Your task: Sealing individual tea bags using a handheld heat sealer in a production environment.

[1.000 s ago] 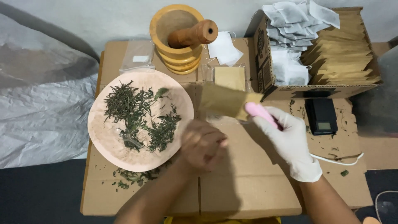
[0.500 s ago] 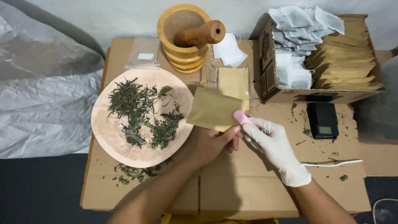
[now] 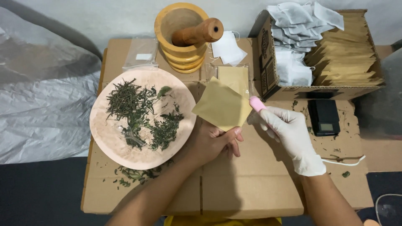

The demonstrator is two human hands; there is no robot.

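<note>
Hands: left pinches tan square packet; gloved right grips pink object.

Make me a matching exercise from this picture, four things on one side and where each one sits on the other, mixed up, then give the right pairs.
Things:
1. pestle
2. dried herbs
3. tan envelope
4. black scale

Places:
A. in front of the cardboard box
B. on the pink plate
C. inside the wooden mortar
D. held in the left hand

Pairs: 1-C, 2-B, 3-D, 4-A

Plate left of envelope; mortar behind it; box right.
</note>
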